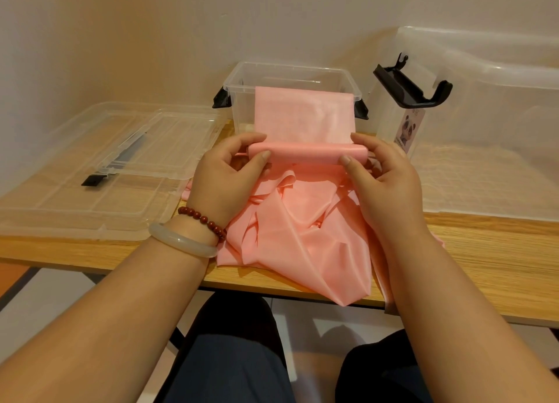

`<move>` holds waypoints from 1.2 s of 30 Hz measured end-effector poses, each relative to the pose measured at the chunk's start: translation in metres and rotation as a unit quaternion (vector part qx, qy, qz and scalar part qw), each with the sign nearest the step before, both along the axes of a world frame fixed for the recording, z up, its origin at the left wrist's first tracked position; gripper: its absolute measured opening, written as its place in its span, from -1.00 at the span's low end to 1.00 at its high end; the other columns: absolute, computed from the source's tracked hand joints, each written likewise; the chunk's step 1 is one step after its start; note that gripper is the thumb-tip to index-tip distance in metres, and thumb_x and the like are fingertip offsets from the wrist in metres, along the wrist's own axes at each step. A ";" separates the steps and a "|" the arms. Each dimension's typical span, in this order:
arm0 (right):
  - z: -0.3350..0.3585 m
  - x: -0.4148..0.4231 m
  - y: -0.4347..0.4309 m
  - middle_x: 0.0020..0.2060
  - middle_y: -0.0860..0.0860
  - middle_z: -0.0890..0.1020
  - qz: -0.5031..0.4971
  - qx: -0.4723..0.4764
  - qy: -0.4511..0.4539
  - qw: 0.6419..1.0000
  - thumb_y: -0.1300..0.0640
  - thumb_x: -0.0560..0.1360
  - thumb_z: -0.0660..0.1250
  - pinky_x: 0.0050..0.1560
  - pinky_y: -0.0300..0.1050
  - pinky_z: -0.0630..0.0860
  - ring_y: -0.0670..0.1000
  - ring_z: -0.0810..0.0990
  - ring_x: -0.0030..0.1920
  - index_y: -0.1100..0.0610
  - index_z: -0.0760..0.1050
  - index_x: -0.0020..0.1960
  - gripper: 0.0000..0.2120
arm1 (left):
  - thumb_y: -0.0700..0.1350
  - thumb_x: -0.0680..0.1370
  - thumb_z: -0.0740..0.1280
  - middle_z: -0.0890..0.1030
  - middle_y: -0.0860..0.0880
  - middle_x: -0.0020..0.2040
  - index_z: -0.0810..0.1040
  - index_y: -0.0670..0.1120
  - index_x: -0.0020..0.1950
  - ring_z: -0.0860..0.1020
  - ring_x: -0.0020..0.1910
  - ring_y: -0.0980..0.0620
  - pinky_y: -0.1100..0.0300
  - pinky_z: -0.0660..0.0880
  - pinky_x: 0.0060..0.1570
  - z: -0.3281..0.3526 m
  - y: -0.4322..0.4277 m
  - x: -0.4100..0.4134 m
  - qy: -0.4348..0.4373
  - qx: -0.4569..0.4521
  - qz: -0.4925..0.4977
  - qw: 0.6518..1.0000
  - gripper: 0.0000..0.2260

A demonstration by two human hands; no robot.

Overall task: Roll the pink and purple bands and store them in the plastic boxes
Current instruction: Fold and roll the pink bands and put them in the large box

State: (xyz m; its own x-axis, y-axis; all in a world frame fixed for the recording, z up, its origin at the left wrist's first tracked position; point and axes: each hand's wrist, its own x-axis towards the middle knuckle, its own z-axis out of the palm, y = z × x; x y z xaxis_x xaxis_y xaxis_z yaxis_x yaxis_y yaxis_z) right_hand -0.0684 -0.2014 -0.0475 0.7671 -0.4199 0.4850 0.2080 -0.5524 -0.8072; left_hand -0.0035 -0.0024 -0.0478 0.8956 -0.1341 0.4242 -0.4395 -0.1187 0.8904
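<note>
A long pink band (302,221) lies crumpled on the wooden table (484,251), and part of it hangs over the front edge. Its far end is draped over the rim of a small clear plastic box (239,78) with black latches. Between box and pile the band is wound into a thin roll. My left hand (230,172) pinches the roll's left end, thumb in front and fingers behind. My right hand (381,175) pinches the right end the same way. No purple band is in view.
A large clear lid (90,175) with black clips lies flat at the left. A big clear box (484,106) with a black latch and a panda label stands at the right against the wall. My knees are under the table's front edge.
</note>
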 end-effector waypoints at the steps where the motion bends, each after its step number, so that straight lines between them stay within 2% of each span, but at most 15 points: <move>1: 0.000 0.000 0.000 0.19 -0.08 0.51 0.007 -0.004 0.000 1.000 0.12 0.51 0.43 0.13 0.00 0.59 -0.03 0.55 0.17 -0.04 0.51 0.32 -0.61 | -0.21 0.55 0.36 0.64 0.02 -0.01 0.56 0.02 0.15 0.65 -0.15 0.17 0.32 0.57 -0.13 0.000 -0.001 -0.001 0.000 -0.004 -0.001 1.000 -0.79; 4: 0.002 -0.001 0.001 0.17 -0.07 0.56 0.020 0.011 0.005 1.000 0.20 0.48 0.45 0.11 -0.05 0.59 -0.10 0.58 0.10 -0.10 0.47 0.31 -0.54 | -0.20 0.56 0.34 0.63 0.03 -0.02 0.53 0.01 0.14 0.65 -0.19 0.17 0.33 0.57 -0.16 0.000 -0.001 -0.001 -0.008 -0.005 -0.001 1.000 -0.81; 7: 0.003 -0.002 0.002 0.06 -0.13 0.60 0.007 0.015 0.002 1.000 0.15 0.50 0.42 0.04 0.02 0.61 -0.13 0.60 0.01 -0.15 0.48 0.16 -0.68 | -0.19 0.57 0.33 0.59 0.06 0.02 0.50 0.04 0.14 0.65 -0.17 0.17 0.34 0.56 -0.18 0.000 -0.001 0.000 -0.006 -0.001 -0.013 1.000 -0.81; 9: 0.004 -0.003 0.002 0.01 -0.14 0.61 -0.001 0.014 -0.002 1.000 0.13 0.52 0.40 0.04 0.02 0.60 -0.13 0.59 -0.02 -0.15 0.50 0.12 -0.75 | -0.18 0.58 0.32 0.57 0.07 0.05 0.49 0.08 0.13 0.64 -0.14 0.18 0.34 0.56 -0.19 0.000 -0.001 0.000 -0.009 0.009 -0.022 1.000 -0.80; 12: 0.003 -0.004 0.002 -0.03 -0.13 0.62 -0.014 0.019 -0.011 1.000 0.12 0.53 0.38 0.04 0.01 0.59 -0.09 0.59 -0.03 -0.17 0.52 0.10 -0.77 | -0.20 0.56 0.33 0.57 0.03 0.09 0.51 0.13 0.10 0.64 -0.05 0.08 0.27 0.58 -0.15 0.000 -0.001 -0.001 0.000 0.006 -0.034 0.999 -0.77; 16: 0.003 -0.004 0.002 0.00 -0.19 0.62 -0.020 0.023 -0.016 0.999 0.11 0.55 0.35 0.10 -0.02 0.58 -0.12 0.60 0.02 -0.14 0.55 0.15 -0.78 | -0.29 0.54 0.29 0.60 0.00 0.08 0.54 0.09 0.07 0.64 -0.01 0.01 0.18 0.60 -0.12 0.002 0.000 -0.002 0.007 0.017 -0.041 0.999 -0.72; 22: 0.000 -0.001 0.000 0.14 -0.14 0.63 0.000 0.027 -0.010 1.000 0.08 0.54 0.36 0.18 0.02 0.56 -0.11 0.59 0.14 -0.08 0.54 0.30 -0.66 | -0.27 0.56 0.30 0.60 -0.01 0.09 0.54 0.08 0.10 0.63 0.01 -0.01 0.05 0.62 -0.07 0.000 0.001 -0.001 -0.014 0.032 -0.023 0.999 -0.74; 25: 0.002 -0.001 0.000 0.17 -0.15 0.60 -0.003 0.008 -0.002 1.000 0.12 0.54 0.38 0.24 -0.16 0.50 -0.16 0.55 0.18 -0.04 0.50 0.36 -0.61 | -0.25 0.56 0.32 0.59 0.02 0.10 0.55 0.06 0.15 0.62 0.02 0.00 0.12 0.60 0.02 -0.001 0.000 0.000 -0.020 0.034 -0.014 0.999 -0.74; 27: 0.003 -0.002 0.000 0.16 -0.14 0.61 -0.007 0.010 -0.003 1.000 0.12 0.54 0.38 0.21 -0.23 0.50 -0.18 0.55 0.14 -0.04 0.52 0.34 -0.63 | -0.25 0.57 0.31 0.60 0.02 0.10 0.55 0.02 0.20 0.63 -0.02 0.09 0.25 0.59 -0.04 0.000 0.000 0.000 -0.016 0.023 -0.010 1.000 -0.73; 29: 0.002 -0.002 0.000 0.08 -0.14 0.64 -0.013 0.019 -0.008 1.000 0.10 0.54 0.37 0.15 -0.12 0.55 -0.15 0.59 0.06 -0.07 0.57 0.24 -0.72 | -0.24 0.58 0.31 0.61 0.02 0.09 0.54 -0.02 0.26 0.64 -0.09 0.18 0.34 0.56 -0.10 0.000 -0.001 -0.001 -0.006 0.004 -0.007 1.000 -0.72; 31: 0.002 -0.002 0.001 -0.01 -0.16 0.63 -0.021 0.018 -0.011 1.000 0.07 0.55 0.37 0.06 0.00 0.59 -0.11 0.60 -0.03 -0.11 0.58 0.11 -0.83 | -0.24 0.59 0.30 0.61 0.03 0.06 0.51 0.00 0.27 0.65 -0.11 0.17 0.32 0.58 -0.13 0.001 -0.002 -0.002 0.001 -0.013 -0.006 1.000 -0.72; 34: 0.002 -0.001 0.001 -0.03 -0.12 0.62 -0.027 0.011 -0.018 0.999 0.04 0.54 0.37 0.02 0.08 0.59 -0.06 0.61 -0.04 -0.13 0.55 -0.01 -0.92 | -0.25 0.58 0.30 0.62 -0.01 -0.02 0.51 -0.01 0.15 0.66 -0.18 0.12 0.27 0.59 -0.16 0.001 -0.003 -0.002 0.006 -0.034 -0.005 0.999 -0.80; 36: 0.002 -0.001 0.002 -0.03 -0.11 0.62 -0.024 0.023 -0.015 0.999 0.04 0.55 0.37 0.00 0.10 0.60 -0.06 0.62 -0.05 -0.16 0.53 0.00 -0.91 | -0.25 0.58 0.31 0.63 -0.03 -0.04 0.52 -0.06 0.10 0.66 -0.20 0.13 0.30 0.58 -0.18 0.001 -0.003 -0.002 0.005 -0.035 0.000 0.999 -0.86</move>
